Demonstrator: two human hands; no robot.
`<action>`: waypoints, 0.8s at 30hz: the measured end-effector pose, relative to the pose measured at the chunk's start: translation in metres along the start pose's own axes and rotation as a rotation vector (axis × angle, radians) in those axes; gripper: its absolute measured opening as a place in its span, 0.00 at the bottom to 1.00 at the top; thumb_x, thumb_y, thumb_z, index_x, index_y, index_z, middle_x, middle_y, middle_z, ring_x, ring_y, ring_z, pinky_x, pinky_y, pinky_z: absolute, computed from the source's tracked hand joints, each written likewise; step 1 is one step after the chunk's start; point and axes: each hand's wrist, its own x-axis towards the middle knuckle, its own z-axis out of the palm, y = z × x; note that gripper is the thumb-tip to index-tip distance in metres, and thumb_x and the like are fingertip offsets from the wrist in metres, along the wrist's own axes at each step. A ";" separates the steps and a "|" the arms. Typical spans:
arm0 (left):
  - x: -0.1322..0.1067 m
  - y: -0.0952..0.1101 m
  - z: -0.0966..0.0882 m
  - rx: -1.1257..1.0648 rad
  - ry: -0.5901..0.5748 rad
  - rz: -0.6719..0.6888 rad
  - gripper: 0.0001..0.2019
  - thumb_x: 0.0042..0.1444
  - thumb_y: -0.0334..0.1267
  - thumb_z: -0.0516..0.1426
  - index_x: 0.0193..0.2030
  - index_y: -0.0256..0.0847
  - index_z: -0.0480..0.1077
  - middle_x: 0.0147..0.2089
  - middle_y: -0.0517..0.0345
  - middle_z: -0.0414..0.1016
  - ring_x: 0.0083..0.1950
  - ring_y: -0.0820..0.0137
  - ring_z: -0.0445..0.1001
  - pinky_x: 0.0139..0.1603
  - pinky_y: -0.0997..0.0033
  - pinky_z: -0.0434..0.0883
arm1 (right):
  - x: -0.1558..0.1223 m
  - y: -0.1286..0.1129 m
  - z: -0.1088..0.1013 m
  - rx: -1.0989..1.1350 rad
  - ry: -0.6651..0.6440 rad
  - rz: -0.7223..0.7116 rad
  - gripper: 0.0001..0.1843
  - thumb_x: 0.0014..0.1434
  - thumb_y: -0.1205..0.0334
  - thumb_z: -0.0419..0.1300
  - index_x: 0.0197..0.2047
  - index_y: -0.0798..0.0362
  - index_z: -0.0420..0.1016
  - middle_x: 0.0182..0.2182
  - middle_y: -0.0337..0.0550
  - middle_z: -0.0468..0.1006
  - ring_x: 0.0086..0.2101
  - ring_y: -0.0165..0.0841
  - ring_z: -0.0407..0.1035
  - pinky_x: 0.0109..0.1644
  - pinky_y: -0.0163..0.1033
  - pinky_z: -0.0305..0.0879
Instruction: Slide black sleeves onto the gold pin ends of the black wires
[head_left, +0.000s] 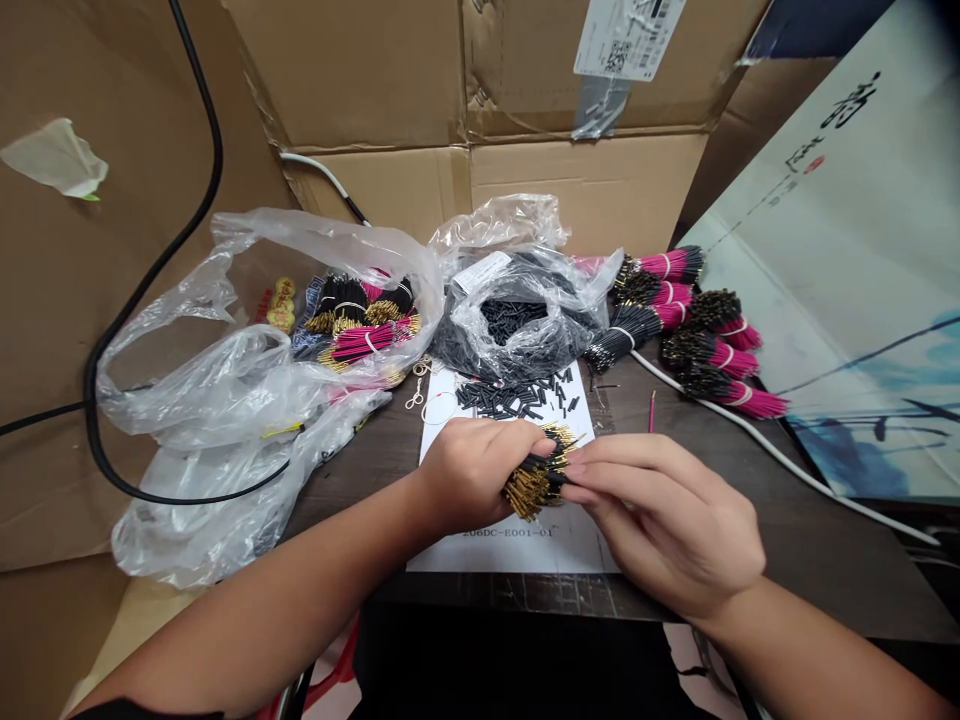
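My left hand (472, 470) is wrapped round a thick bundle of black wires (531, 488) with gold-coloured tips, held over a white printed sheet (487, 550). The tips point toward my right hand and down toward me. At the bundle's right side, my right hand (667, 510) has its thumb and fingers pinched together at the tips. Whatever is between those fingertips is too small to make out. Just beyond the bundle, many short black tube pieces (517, 396) lie scattered on the sheet.
Behind them sits an open plastic bag (517, 325) full of black tube pieces. To the left, a clear bag (225, 350) holds tied wire bundles (367, 340). More pink-and-black bundles (727, 355) lie right, by a white cable (780, 455). A black cable (97, 350) loops at left. Cardboard walls (585, 190) stand behind.
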 end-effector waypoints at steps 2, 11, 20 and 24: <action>0.000 0.000 0.000 0.006 -0.009 0.004 0.14 0.61 0.46 0.51 0.38 0.35 0.65 0.30 0.60 0.73 0.28 0.76 0.72 0.29 0.76 0.67 | 0.001 0.000 0.001 0.004 -0.015 -0.004 0.14 0.48 0.77 0.67 0.40 0.57 0.76 0.37 0.42 0.79 0.38 0.26 0.73 0.44 0.32 0.73; -0.001 -0.001 0.000 0.058 -0.068 -0.004 0.20 0.63 0.52 0.46 0.37 0.36 0.65 0.29 0.59 0.73 0.28 0.75 0.73 0.29 0.74 0.67 | 0.000 0.000 0.003 -0.054 -0.041 -0.016 0.13 0.49 0.76 0.66 0.39 0.57 0.76 0.37 0.42 0.79 0.38 0.27 0.73 0.44 0.32 0.72; -0.002 0.000 0.002 0.042 -0.087 -0.049 0.11 0.61 0.43 0.49 0.38 0.36 0.65 0.28 0.60 0.71 0.27 0.76 0.70 0.27 0.75 0.64 | -0.002 0.004 0.000 -0.215 -0.132 -0.154 0.22 0.50 0.71 0.66 0.50 0.59 0.74 0.42 0.49 0.77 0.40 0.34 0.71 0.41 0.40 0.70; -0.003 -0.003 0.003 -0.012 -0.101 -0.115 0.09 0.61 0.40 0.50 0.38 0.36 0.65 0.28 0.61 0.70 0.26 0.77 0.69 0.28 0.77 0.64 | 0.001 0.006 0.002 -0.183 -0.187 -0.121 0.23 0.51 0.65 0.66 0.52 0.58 0.73 0.45 0.50 0.75 0.45 0.38 0.68 0.49 0.48 0.68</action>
